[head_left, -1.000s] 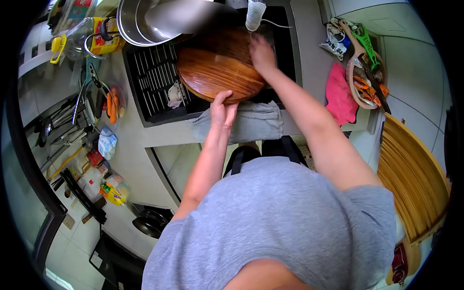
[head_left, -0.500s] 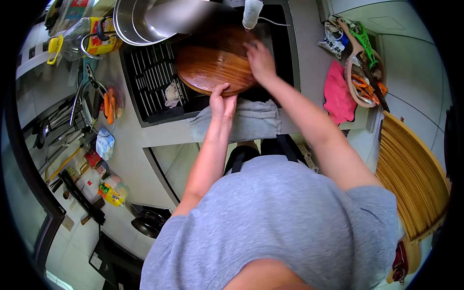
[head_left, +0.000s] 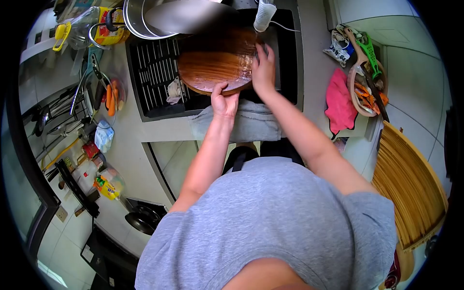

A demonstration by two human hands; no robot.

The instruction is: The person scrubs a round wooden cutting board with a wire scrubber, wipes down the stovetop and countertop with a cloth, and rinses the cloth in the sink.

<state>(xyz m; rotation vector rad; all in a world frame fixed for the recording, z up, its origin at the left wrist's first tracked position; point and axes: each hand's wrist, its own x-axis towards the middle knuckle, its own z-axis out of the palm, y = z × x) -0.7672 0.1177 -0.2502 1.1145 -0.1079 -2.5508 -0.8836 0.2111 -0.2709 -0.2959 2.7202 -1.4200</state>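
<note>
A round wooden cutting board (head_left: 212, 65), wet and glossy, is held tilted over the dark sink (head_left: 159, 110). My left hand (head_left: 225, 100) grips its near edge, thumb on top and the other fingers underneath. Beside the board's right edge is my right hand (head_left: 264, 72), its fingers stretched upward and apart, close below the faucet. That faucet (head_left: 265, 17) has a white covering on its end. A grey towel (head_left: 251, 121) hangs over the sink's front edge, below both hands.
A metal pot (head_left: 137, 19) stands behind the sink's left side, near an oil bottle (head_left: 104, 29). On the left counter are carrots (head_left: 111, 98) in a bowl. To the right lie a pink cloth (head_left: 340, 104) and a basket (head_left: 356, 94) with utensils.
My right hand has straightened, its fingers now pointing up along the board's right edge. My left hand keeps its hold on the near edge. The whole view has shifted slightly.
</note>
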